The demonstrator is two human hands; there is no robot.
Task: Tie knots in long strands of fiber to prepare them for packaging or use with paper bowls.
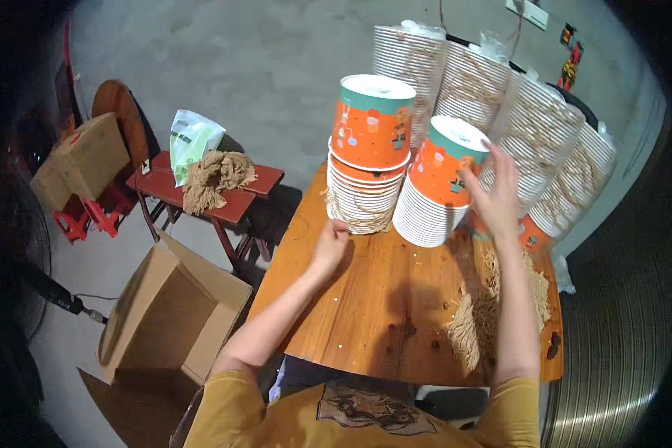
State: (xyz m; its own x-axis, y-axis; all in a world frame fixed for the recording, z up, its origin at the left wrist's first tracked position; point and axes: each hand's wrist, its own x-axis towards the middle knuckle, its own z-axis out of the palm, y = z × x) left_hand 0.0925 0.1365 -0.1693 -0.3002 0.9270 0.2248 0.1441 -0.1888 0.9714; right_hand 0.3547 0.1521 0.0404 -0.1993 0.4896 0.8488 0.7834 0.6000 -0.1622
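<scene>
The half-curled left hand [328, 249], grip unclear, met a twine-wound orange-and-white paper-cup stack [369, 142]; the loosely open right hand [499, 196] flanked a seemingly untwined matching stack [431, 179]; plastic-bagged, twined stacks [470, 88] stood upper right.

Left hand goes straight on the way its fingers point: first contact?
Likely the left cup stack, low down, at the cord around it. The left hand may already be touching; one view leaves the depth unclear.

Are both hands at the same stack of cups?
No, the left hand is at the base of the left stack, while the right hand is beside the upper part of the right stack.
</scene>
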